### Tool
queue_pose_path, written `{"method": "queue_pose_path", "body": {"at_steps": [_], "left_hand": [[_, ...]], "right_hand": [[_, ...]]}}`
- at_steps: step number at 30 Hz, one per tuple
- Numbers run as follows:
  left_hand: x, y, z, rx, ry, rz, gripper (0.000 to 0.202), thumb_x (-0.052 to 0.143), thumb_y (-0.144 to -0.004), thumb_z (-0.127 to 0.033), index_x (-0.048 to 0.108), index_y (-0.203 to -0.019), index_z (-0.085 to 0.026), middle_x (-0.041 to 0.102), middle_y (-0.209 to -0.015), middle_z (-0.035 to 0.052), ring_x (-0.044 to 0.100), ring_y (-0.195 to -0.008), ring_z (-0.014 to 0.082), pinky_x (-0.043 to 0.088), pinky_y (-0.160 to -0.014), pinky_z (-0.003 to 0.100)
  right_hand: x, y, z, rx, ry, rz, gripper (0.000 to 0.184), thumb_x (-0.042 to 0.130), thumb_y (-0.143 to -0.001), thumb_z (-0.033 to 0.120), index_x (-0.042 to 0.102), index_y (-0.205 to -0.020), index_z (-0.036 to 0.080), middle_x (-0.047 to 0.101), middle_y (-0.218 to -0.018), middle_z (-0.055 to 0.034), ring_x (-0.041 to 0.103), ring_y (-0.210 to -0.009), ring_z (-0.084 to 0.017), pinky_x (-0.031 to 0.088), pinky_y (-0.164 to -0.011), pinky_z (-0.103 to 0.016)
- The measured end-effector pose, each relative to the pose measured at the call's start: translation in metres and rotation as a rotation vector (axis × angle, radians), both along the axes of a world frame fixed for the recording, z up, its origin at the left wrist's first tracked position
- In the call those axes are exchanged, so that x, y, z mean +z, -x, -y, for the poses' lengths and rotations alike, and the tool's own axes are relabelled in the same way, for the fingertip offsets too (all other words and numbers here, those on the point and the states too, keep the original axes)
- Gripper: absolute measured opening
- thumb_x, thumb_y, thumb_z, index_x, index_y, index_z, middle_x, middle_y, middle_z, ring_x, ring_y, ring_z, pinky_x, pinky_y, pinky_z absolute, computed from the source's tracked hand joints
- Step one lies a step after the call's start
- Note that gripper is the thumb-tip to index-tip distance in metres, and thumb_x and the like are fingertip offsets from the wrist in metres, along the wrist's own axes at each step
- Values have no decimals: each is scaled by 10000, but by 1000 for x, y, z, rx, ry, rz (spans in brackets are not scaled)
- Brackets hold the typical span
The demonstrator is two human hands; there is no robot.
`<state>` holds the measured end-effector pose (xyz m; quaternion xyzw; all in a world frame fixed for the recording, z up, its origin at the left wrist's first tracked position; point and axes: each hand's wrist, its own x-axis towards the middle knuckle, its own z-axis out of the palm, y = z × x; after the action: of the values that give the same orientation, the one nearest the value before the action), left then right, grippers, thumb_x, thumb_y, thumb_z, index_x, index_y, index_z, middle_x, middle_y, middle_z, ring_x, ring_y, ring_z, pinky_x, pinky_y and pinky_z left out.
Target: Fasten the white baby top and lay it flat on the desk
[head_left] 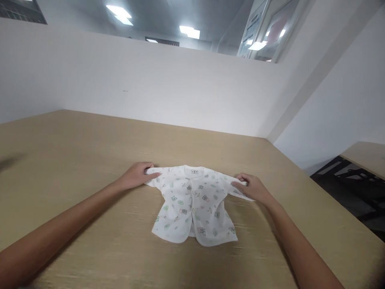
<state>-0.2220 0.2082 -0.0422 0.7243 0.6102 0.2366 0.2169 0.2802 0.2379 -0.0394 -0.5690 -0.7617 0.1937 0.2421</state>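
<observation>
A small white baby shirt [195, 204] with a printed pattern in green, grey and pink lies front side up on the tabletop. Its neckline with a printed label faces away from me, and its front edges part slightly near the hem. My left hand [140, 175] is closed on the left sleeve, thumb on top of the cloth and fingers behind it. On the other side, my right hand [251, 186] grips the right sleeve in the same way. Both sleeves are stretched outward; the fingertips under the cloth are hidden.
The wide light-wood table [99, 136] reaches back to a white wall [168, 88] with windows [186, 24] above it. Beyond the table's right edge stands another table [365, 156] with a dark frame. A dark blurred shape shows at the far left edge.
</observation>
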Motion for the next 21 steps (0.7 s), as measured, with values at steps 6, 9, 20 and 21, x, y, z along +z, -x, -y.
{"method": "queue_pose_path", "body": {"at_steps": [6, 9, 20, 21], "left_hand": [[0, 0, -30, -175, 114, -83, 349, 678, -787, -510, 495, -824, -215, 565, -787, -16, 485, -675, 145, 292, -584, 253], [10, -1, -39, -160, 21, -122, 337, 587, -845, -506, 455, -760, -209, 518, -717, -14, 458, -648, 144, 276, -604, 269], [76, 20, -6, -4, -829, -145, 419, 582, -1015, -472, 420, -739, -202, 415, -630, -35, 339, -585, 118, 246, -601, 282], [66, 25, 6, -81, -804, -175, 410, 586, -1020, -451, 436, -734, -197, 431, -641, -32, 352, -590, 117, 255, -608, 281]], "right_hand": [[3, 2, -12, 92, 71, 40, 368, 636, -830, 555, 693, -794, 194, 681, -853, -20, 592, -796, -202, 416, -737, -295], [14, 0, -19, 44, -36, 15, 436, 641, -821, 623, 663, -781, 189, 694, -859, -40, 595, -787, -213, 412, -726, -304], [97, -1, 7, -253, -752, -53, 574, 689, -879, 722, 516, -714, 200, 465, -613, 21, 404, -582, -140, 288, -577, -286], [92, -7, 16, -200, -737, -17, 571, 670, -898, 725, 540, -718, 199, 479, -609, 16, 414, -574, -143, 296, -575, -288]]}}
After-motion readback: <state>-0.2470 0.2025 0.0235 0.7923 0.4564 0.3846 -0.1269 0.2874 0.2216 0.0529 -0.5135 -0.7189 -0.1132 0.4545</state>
